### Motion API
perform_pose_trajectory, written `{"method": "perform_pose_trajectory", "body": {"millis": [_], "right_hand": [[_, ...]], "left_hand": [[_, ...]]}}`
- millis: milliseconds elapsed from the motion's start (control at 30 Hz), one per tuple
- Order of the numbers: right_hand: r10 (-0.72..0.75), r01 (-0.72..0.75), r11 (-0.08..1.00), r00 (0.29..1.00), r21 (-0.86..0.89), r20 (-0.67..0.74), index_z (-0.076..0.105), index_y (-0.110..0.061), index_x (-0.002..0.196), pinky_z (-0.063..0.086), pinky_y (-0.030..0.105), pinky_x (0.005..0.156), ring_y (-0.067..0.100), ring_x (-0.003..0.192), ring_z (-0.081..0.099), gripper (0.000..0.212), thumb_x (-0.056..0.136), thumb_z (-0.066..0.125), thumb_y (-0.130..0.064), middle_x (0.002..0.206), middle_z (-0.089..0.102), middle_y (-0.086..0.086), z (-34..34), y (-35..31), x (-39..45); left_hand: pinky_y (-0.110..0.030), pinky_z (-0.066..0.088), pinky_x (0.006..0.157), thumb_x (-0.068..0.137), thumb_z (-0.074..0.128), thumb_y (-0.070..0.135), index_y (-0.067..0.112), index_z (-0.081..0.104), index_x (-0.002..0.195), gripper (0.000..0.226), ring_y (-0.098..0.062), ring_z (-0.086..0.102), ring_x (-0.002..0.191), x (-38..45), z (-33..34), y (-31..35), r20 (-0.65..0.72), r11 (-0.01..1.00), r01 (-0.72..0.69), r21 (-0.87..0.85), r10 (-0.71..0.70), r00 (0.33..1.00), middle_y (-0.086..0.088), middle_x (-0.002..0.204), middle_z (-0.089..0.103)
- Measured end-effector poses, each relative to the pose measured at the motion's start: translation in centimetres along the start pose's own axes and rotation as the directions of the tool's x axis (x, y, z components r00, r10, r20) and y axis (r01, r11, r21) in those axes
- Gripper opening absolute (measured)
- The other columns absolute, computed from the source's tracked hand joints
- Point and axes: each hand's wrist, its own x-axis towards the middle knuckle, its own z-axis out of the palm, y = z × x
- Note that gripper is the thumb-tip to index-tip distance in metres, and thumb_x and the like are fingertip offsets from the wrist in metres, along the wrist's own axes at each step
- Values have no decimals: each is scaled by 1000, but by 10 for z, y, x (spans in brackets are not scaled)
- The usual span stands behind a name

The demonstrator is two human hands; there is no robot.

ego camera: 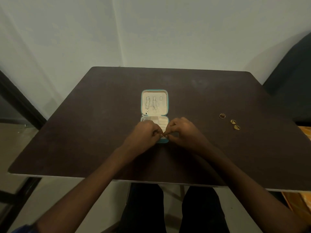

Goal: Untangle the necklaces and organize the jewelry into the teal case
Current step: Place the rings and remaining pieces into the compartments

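The teal case [142, 105] lies open in the middle of the dark table, its cream lining showing. Silver necklaces [152, 104] hang on hooks in the lid half, one with a small dark pendant at the lower left. My left hand [146, 132] and my right hand [182, 130] meet over the near half of the case, fingers curled. Their fingertips pinch a tiny piece of jewelry [164, 135] between them; it is too small to identify. The hands hide much of the lower compartments.
Three gold rings lie on the table to the right: one [222, 116], a second [233, 121] and a third [237, 127]. A dark chair [292, 68] stands at the far right. The wall rises just behind the table [84, 132].
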Motion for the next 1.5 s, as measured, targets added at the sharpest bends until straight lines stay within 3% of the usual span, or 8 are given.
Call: {"method": "perform_pose_trajectory", "body": {"millis": [100,233,300,667,1000,1167,1300,1500], "right_hand": [[-20,20,1000,1000,5,19,75,-14,94,34,24,75,16,90,57,14,82,68,-14,95,69,5,2,2,2],[47,-47,999,997,10,-60,72,-17,99,32,13,76,5,89,50,16,85,65,-19,97,66,-2,-9,12,-10],[163,-159,987,973,39,-162,72,-16,98,43,25,78,8,84,53,15,86,65,-18,93,68,1,-22,24,-23],[595,-694,707,687,-137,-417,68,-12,108,39,33,72,28,89,52,27,86,63,-28,91,62,12,-56,117,-112],[566,-646,753,733,-125,-377,67,-8,83,38,33,67,29,84,52,17,88,58,-22,85,59,11,-64,118,-108],[523,-502,846,847,177,-97,67,-15,80,42,22,64,7,72,58,14,88,63,-24,78,64,-8,-77,76,-81],[427,-409,813,903,414,53,67,-7,81,40,12,56,-2,59,54,15,90,59,-15,70,62,-3,-76,45,-56],[379,-366,742,920,561,99,68,-13,85,42,16,52,8,63,53,11,89,61,-19,80,66,15,-49,14,-22]], "left_hand": [[-20,45,62,89,57,20,16,74,92,17,-9,58,72,1,2,0,-22,1000,-3,22,3,1000,-3,88,71],[-25,44,65,90,53,22,11,72,90,22,-14,57,75,6,5,9,-100,999,-1,53,7,995,-6,89,68],[-23,37,68,90,53,22,10,71,87,23,-14,56,79,10,8,17,-175,999,-10,53,20,984,-4,90,66],[-22,35,73,93,53,25,12,69,96,21,-11,52,81,54,56,88,-124,979,-199,-50,192,974,-1,88,60],[-24,42,81,94,53,24,13,67,107,22,-12,56,88,65,70,101,-74,965,-252,-66,247,966,-5,98,64],[-13,34,97,90,56,10,12,57,128,37,-14,56,115,61,59,92,-159,933,-314,-176,288,944,-6,125,62],[-10,40,92,88,60,12,12,63,120,32,-10,61,107,50,44,79,-167,912,-336,-236,302,939,-1,116,67],[-5,41,75,87,63,15,21,73,101,18,2,59,88,27,16,42,-237,937,-166,-307,94,967,9,94,71]]}}
